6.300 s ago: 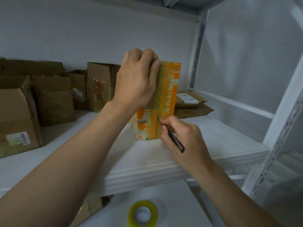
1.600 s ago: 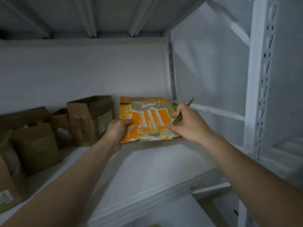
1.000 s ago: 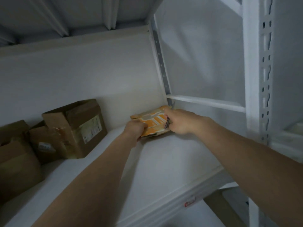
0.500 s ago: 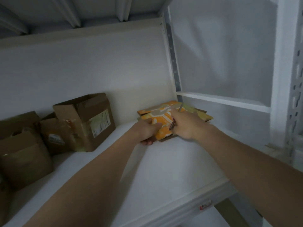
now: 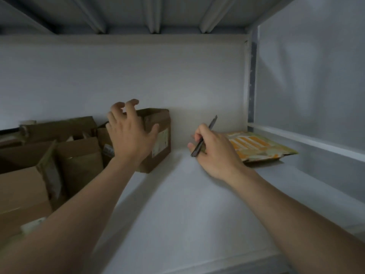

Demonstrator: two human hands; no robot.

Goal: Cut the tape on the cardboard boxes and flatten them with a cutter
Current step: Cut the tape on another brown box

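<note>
The left hand (image 5: 130, 135) hovers with its fingers (image 5: 118, 107) spread and loosely curved, holding nothing. Just beyond those fingertips stands an upright brown cardboard box (image 5: 158, 155), its top flaps open and a pale label on the side facing the thumb; whether the fingers touch its rim cannot be told. The inside of this box is hidden by the hand and the dim light. To the outer side of the left fingers sit more brown boxes (image 5: 79, 161), also open at the top, with a larger carton (image 5: 21, 196) nearest the forearm; their insides are dark and no contents can be made out. The right hand (image 5: 215, 155) curls its fingers round a slim dark cutter (image 5: 203, 136), pinching it like a pen, with one end pointing up and away past the knuckles. Just beyond the back of the right hand, the flattened orange box (image 5: 260, 147) lies flat on the white shelf (image 5: 187, 204) in the far corner, apart from the fingers.
</note>
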